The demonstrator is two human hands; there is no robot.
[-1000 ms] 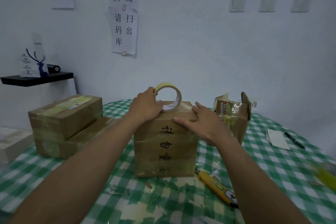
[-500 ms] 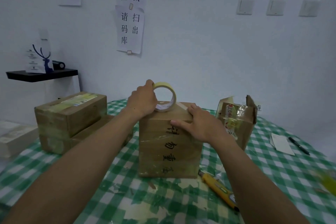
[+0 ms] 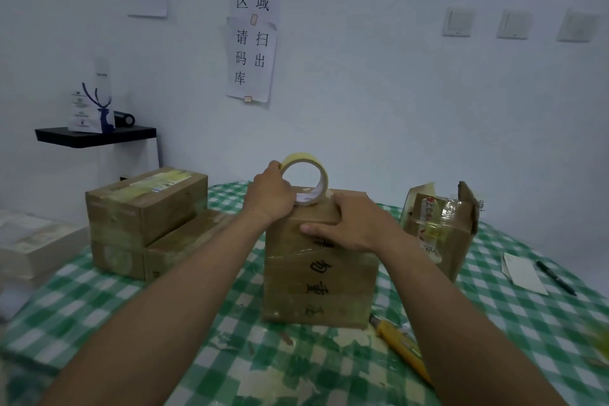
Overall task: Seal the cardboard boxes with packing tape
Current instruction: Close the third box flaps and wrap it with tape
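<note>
A tall brown cardboard box (image 3: 319,287) with black handwritten characters stands in the middle of the table. A roll of yellowish packing tape (image 3: 308,165) stands upright on the box's top, at its far edge. My left hand (image 3: 272,194) grips the roll from the left. My right hand (image 3: 346,224) lies over the box's top front edge, fingers spread flat and pressing down, thumb on the front face.
Two stacked sealed boxes (image 3: 145,217) sit at the left. An open box (image 3: 441,224) with raised flaps stands at the right. A yellow utility knife (image 3: 402,346) lies by the box's front right corner. A paper slip (image 3: 524,273) and pen (image 3: 555,277) lie far right on the green checked tablecloth (image 3: 99,306).
My right hand has slid a little toward the box's front edge. The left hand keeps hold of the tape roll on the box top. The camera has shifted slightly.
</note>
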